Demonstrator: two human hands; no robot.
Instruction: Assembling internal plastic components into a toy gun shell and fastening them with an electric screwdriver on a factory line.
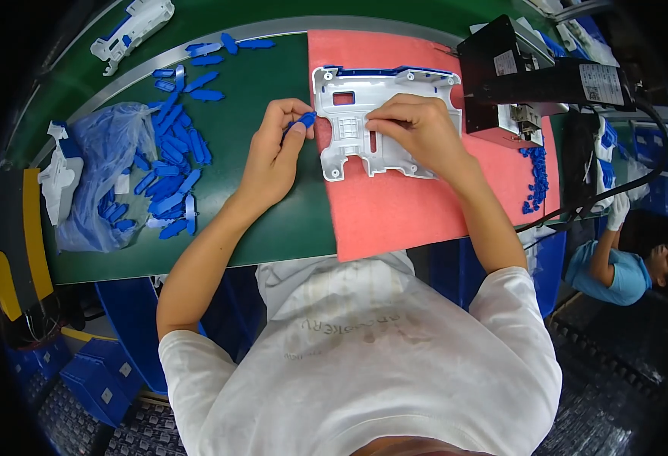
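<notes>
Seen from the head camera, a worker in a white T-shirt (379,342) leans over a white plastic shell (360,114), which lies ribbed face up on a pink mat (395,220), its long axis running left to right. Just off the shell's left edge, the left hand (279,144) pinches a slim blue piece (307,119) between thumb and fingers, the grip closed firmly around it. The piece slants up and to the right, its free tip pointing at the shell's upper left; whether tip and edge touch cannot be told. That short span between tip and edge looks like the relation that counts, with the left hand the nearer to it. The right hand (429,133) reaches in over the shell's middle from the right, thumb and fingertips drawn close together by the ribbed section; whether they meet or hold anything small cannot be made out. Well to the left of the shell, more blue pieces (170,152) lie heaped beside a clear bag (94,182). To its right stand a black machine (493,68) and, nearer the worker, a scatter of tiny blue parts (535,178).
</notes>
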